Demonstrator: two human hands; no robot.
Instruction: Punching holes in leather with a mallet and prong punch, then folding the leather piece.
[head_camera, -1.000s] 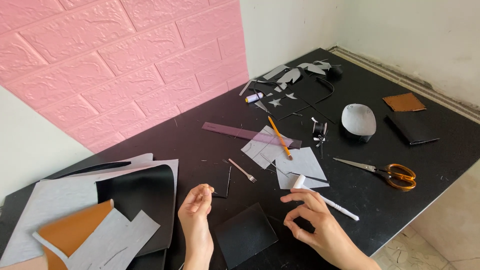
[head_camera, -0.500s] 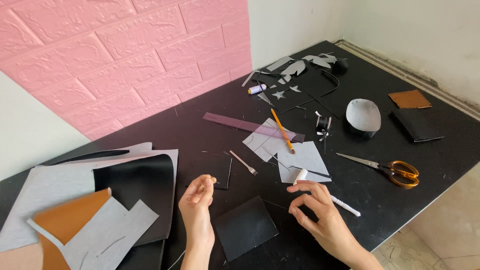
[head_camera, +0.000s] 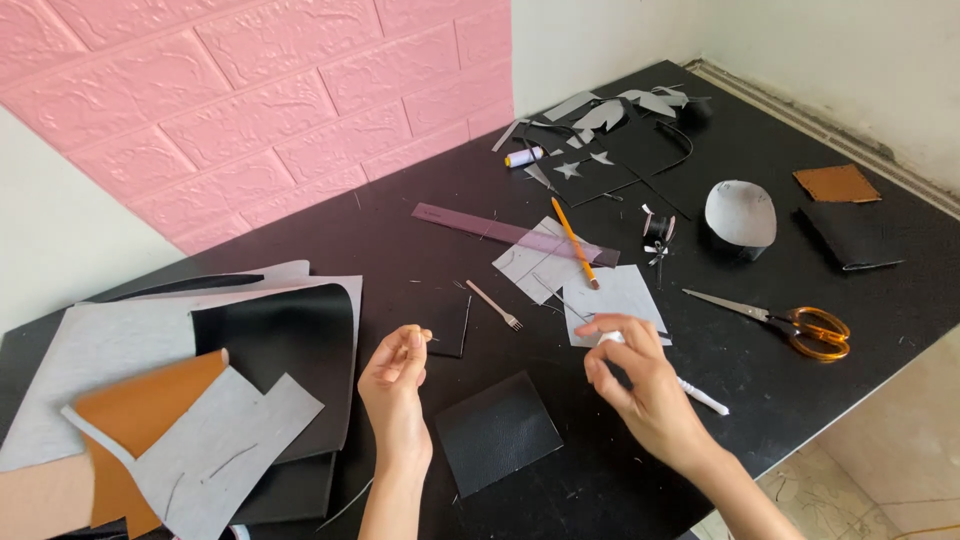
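The left hand (head_camera: 398, 372) is near the front, held up over the black tabletop (head_camera: 400, 255). Its fingertips are pressed together on a thin needle (head_camera: 428, 337) that pokes out to the right. The right hand (head_camera: 640, 385) is near the front too, further right. Its thumb and first finger are pinched together, but I cannot tell what they pinch; it is too thin to see. Between the two hands, a black leather square (head_camera: 498, 432) lies flat on the tabletop. A white pen (head_camera: 695, 392) lies just under the right hand. At the near left is a pile of grey, black and brown sheets (head_camera: 190, 400). A bit further back, a small metal fork tool (head_camera: 496, 305) lies between the hands. To the right are scissors with orange handles (head_camera: 790, 322). Past the right hand, a yellow pencil (head_camera: 574, 241) lies on grey paper pieces (head_camera: 575, 275), and a long purple ruler (head_camera: 500, 232) lies across them. Further right is a grey oval shape (head_camera: 740, 213) and a brown leather patch (head_camera: 836, 183). At the far end are grey cut scraps (head_camera: 610, 110) and a spool of thread (head_camera: 524, 157). A pink brick wall (head_camera: 250, 110) stands behind the tabletop.
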